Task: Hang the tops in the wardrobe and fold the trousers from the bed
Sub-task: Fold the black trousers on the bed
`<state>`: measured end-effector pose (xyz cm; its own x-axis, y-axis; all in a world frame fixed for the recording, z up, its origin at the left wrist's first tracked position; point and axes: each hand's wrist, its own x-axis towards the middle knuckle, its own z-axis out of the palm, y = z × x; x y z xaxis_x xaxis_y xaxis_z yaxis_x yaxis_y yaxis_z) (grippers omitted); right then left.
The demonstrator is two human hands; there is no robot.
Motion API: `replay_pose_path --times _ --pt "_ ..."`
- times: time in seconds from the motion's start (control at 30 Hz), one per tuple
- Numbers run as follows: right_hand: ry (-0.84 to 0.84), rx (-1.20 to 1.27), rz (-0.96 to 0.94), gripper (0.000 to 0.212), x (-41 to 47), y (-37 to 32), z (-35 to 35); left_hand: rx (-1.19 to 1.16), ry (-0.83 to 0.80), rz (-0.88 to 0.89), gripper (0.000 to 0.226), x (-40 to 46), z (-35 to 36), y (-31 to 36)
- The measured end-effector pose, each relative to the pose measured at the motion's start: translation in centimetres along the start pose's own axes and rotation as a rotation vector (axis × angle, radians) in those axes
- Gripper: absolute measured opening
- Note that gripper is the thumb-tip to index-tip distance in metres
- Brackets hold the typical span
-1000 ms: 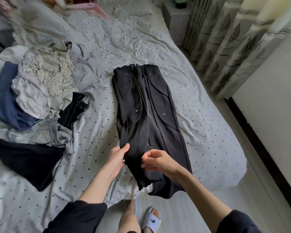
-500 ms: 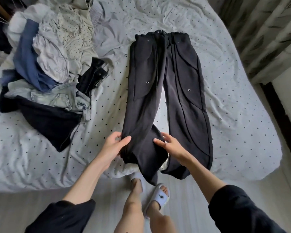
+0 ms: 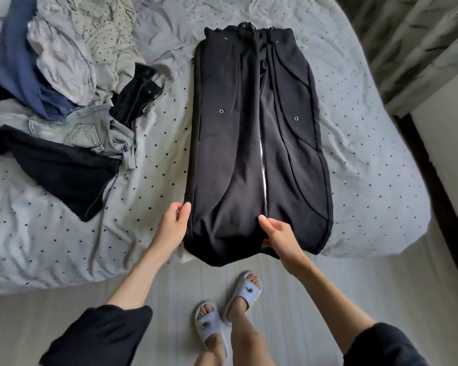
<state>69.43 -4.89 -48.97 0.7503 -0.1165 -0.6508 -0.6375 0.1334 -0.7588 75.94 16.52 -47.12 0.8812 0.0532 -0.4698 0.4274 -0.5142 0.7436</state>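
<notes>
Black trousers (image 3: 259, 143) lie flat on the bed, waistband at the far end, both legs side by side with a thin gap between them. The cuffs hang over the near bed edge. My left hand (image 3: 173, 225) pinches the outer edge of the left leg near the cuff. My right hand (image 3: 278, 232) pinches the inner edge of that same leg, at the gap. A pile of clothes (image 3: 64, 83) lies on the left of the bed: pale tops, a blue garment, light jeans and a black garment.
The bed (image 3: 368, 180) has a grey dotted sheet, with bare sheet to the right of the trousers. Curtains (image 3: 421, 43) hang at the upper right beside a white wall. My feet in white slippers (image 3: 230, 305) stand on the floor by the bed.
The left trouser leg has been pulled straight and flat beside the right one, closing the wide gap. Both hands spread apart to its two edges. The view tilted further down.
</notes>
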Motion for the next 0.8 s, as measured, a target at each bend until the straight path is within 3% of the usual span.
replay_pose_path --times 0.23,0.53,0.63,0.73,0.8 --pt "-0.007 -0.247 0.004 0.008 -2.1 4.4 -0.1 0.018 -0.402 -0.097 0.017 -3.0 0.6 -4.8" --pt "0.059 -0.625 0.226 0.019 -4.2 12.1 -0.1 0.163 -0.408 -0.239 0.020 -5.9 0.9 -11.0" --pt "0.022 -0.597 0.288 0.027 -4.8 13.0 -0.6 0.261 -0.508 -0.298 0.030 -6.2 0.9 -12.1" --pt "0.070 -0.518 0.288 0.046 -4.8 12.5 -0.8 0.279 -0.481 -0.305 0.040 -5.9 1.1 -12.1" --pt "0.077 -0.526 0.274 0.047 -4.4 12.0 -0.8 0.269 -0.437 -0.294 0.039 -5.4 1.3 -11.5"
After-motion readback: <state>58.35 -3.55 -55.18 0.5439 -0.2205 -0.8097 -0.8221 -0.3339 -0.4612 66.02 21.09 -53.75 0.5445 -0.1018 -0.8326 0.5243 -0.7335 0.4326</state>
